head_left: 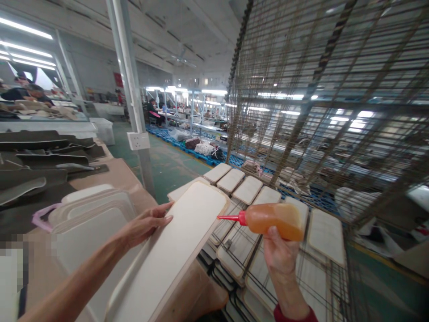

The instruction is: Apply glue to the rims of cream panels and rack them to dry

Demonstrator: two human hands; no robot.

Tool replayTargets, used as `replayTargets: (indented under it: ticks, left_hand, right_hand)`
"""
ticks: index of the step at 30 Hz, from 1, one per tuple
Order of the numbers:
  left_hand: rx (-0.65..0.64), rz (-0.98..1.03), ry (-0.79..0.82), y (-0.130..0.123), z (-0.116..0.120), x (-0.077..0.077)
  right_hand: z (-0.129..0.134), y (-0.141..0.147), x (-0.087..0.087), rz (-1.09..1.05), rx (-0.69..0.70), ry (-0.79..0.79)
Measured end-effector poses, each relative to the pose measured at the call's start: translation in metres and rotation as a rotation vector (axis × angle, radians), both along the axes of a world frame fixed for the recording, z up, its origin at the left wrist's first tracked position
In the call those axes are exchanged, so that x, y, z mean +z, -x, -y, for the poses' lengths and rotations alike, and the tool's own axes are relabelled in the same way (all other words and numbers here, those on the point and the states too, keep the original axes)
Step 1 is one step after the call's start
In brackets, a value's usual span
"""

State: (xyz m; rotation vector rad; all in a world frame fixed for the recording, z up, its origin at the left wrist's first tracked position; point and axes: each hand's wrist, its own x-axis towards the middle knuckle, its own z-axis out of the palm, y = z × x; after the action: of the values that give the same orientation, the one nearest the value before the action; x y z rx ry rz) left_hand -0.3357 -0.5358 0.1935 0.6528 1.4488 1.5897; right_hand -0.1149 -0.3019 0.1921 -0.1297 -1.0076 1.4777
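My left hand is closed on the left edge of a long white panel with rounded corners, thumb on top. The panel is tilted, its far end raised, and a yellowish line runs along its far edge. In my right hand is a squeeze bottle of amber liquid, lying nearly level, with a red cap and a thin red nozzle. The nozzle tip points left and is at the panel's right edge, near the far corner; whether it touches I cannot tell.
Left of me, a stack of similar white panels lies on a brown-covered table. A wire rack at the right holds several white panels, its upper mesh raised. Behind stands a post with a socket box. People sit farther off.
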Motion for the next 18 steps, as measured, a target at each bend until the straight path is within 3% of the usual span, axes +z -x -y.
replayTargets:
  ticks: [18]
  left_hand:
    - [0.164,0.064,0.029,-0.0015,-0.0062,0.0068]
  right_hand:
    - [0.0071,0.0061,0.0000,0.088,0.016,-0.010]
